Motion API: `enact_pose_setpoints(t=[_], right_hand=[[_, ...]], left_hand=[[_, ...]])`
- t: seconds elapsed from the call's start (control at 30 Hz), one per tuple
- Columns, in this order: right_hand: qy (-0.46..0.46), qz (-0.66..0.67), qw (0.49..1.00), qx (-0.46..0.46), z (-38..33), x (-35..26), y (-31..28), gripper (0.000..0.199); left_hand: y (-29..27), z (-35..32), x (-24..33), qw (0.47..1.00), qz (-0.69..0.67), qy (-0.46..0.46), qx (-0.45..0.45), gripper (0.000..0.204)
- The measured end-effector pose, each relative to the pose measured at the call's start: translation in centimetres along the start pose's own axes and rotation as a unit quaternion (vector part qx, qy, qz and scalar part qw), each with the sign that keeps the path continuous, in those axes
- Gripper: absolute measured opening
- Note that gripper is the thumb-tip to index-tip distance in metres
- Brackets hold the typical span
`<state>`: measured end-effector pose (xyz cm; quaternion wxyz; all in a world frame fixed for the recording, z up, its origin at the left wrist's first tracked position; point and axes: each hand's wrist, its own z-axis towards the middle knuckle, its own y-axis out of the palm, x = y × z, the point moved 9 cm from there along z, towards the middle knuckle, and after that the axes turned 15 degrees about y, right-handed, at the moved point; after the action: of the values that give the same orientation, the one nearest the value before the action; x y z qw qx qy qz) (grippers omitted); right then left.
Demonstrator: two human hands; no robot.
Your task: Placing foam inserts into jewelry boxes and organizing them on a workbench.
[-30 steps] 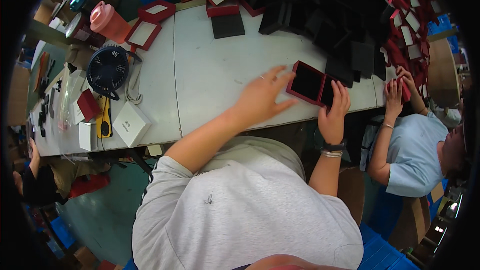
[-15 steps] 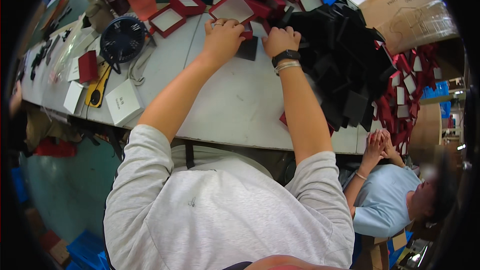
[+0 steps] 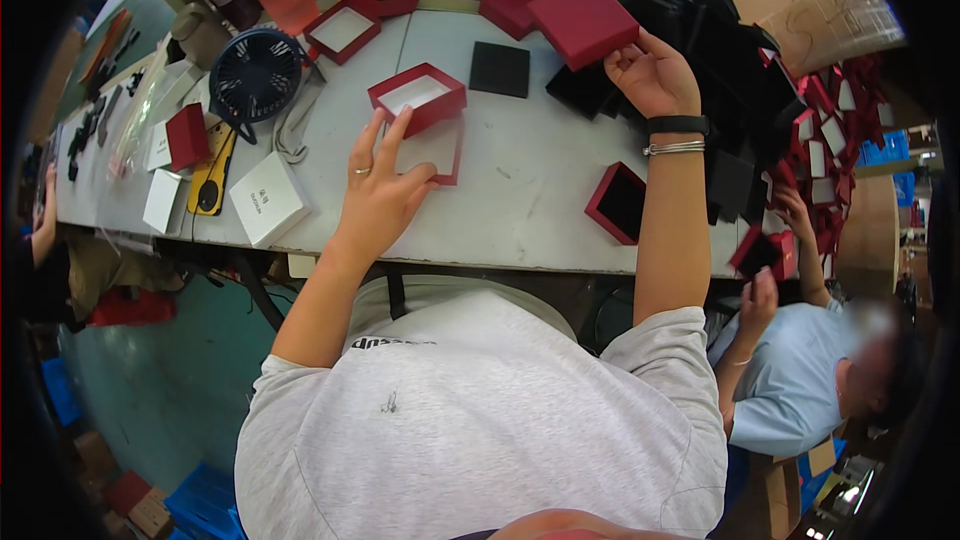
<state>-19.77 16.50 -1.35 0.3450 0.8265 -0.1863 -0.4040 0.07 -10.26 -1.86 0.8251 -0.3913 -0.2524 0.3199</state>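
A: Left hand (image 3: 380, 195)?
B: Spread flat, fingers loose, pressing a shallow red-rimmed white-lined cardboard tray (image 3: 432, 148) on the grey worktable (image 3: 520, 210). Gripping nothing. Open red box with white lining (image 3: 418, 97) just beyond the fingertips, farther out.

A: Right hand (image 3: 655, 78)?
B: Far right, pinching the corner of a closed dark red square cardboard lid (image 3: 583, 22), lifted, tilted over the black box pile (image 3: 740, 60).

A: Nearby?
B: Flat black square pad (image 3: 500, 69) between both hands. Red box lined black (image 3: 618, 202) at near edge, beside right forearm. Small black desk fan (image 3: 254, 73) far left.
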Motion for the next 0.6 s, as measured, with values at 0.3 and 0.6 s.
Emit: enact_pose_setpoints(t=[0.3,0.6], right_hand=[[-0.178,-0.394,0.898,0.082,-14.5,13.2,-0.3,0.038],[-0.279,-0.780,0.446,0.338,-16.7,15.4,-1.7,0.022]], left_hand=[[1.4,-2.9,3.9,0.996,-0.020,0.061,-0.061,0.010],[3.4,-2.4,5.2,0.979,-0.190,0.049,-0.057,0.031]])
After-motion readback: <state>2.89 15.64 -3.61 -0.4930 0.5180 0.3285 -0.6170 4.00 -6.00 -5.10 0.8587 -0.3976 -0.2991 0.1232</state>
